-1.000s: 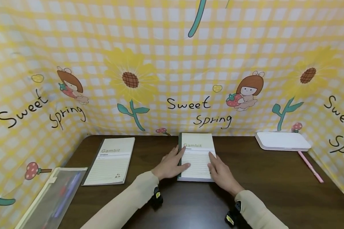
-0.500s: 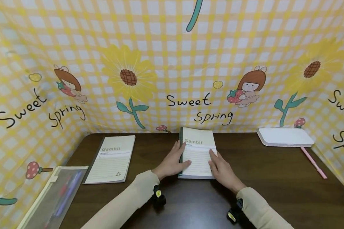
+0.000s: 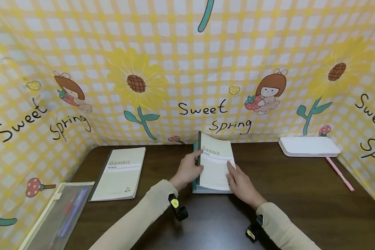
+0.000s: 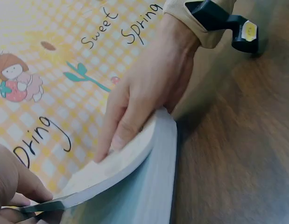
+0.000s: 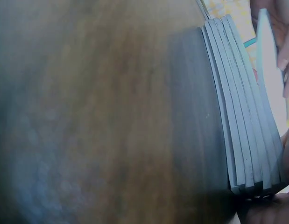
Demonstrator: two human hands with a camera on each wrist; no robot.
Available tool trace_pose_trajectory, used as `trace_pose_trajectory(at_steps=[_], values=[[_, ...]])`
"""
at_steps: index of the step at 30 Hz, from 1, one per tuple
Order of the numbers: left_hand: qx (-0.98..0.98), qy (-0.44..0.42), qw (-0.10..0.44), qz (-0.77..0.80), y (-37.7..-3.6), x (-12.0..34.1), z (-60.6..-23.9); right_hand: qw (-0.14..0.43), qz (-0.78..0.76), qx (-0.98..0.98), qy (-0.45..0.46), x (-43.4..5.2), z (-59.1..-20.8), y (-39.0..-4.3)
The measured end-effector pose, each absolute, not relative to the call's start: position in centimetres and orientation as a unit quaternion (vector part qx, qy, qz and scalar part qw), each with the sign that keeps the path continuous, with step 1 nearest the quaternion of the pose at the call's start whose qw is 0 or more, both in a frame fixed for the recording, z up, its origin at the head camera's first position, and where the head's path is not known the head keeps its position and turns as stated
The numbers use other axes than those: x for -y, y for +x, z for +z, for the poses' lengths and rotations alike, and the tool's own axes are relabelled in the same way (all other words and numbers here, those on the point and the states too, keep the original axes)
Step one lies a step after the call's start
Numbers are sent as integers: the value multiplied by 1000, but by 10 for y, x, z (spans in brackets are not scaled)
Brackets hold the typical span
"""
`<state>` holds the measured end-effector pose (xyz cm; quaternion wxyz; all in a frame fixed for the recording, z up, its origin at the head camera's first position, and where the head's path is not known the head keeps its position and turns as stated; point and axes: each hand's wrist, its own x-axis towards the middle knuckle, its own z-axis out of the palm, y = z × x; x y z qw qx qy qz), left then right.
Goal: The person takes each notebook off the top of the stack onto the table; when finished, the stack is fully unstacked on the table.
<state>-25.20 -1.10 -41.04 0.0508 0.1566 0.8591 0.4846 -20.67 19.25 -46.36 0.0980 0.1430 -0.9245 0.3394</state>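
Observation:
A stack of notebooks (image 5: 240,102) lies at the back middle of the table, its several page edges visible in the right wrist view. The cream top notebook (image 3: 217,173) reads "Gambit". Its dark spine side is raised and the cover bows; a teal cover shows beneath. My left hand (image 3: 189,168) pinches that raised spine edge between thumb and fingers. On the opposite edge my right hand (image 3: 245,187) rests, thumb and index finger laid on the cover, as the left wrist view also shows. Its remaining fingers are mostly hidden.
Another Gambit notebook (image 3: 120,175) lies to the left. Nearer on that side is a clear zip pouch (image 3: 53,222) with pens inside. A white flat case (image 3: 309,146) and a pink pen (image 3: 340,174) lie at the right. Patterned cloth (image 3: 187,69) walls the table.
My left hand has gone from lying along the stack's left side to pinching the top notebook's spine, which has risen off the teal one below. The right hand has stayed on the right edge.

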Motion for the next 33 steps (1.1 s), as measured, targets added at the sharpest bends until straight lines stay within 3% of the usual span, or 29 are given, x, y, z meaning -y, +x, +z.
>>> trace_pose_trajectory(at_steps=[6, 14, 20, 29, 33], values=[[-862, 131, 46, 488, -252, 11, -403, 103, 341, 921, 156, -188, -461, -209], [-872, 111, 92, 467, -257, 13, -406, 107, 336, 921, 163, -187, -460, -211], [-853, 87, 69, 510, -260, 25, -411, 82, 353, 919, 158, -190, -462, -209], [-838, 43, 34, 542, -260, 109, -390, 85, 323, 928, 163, -196, -458, -207], [-856, 15, 43, 515, -256, 146, -394, 85, 319, 929, 166, -195, -458, -208]])
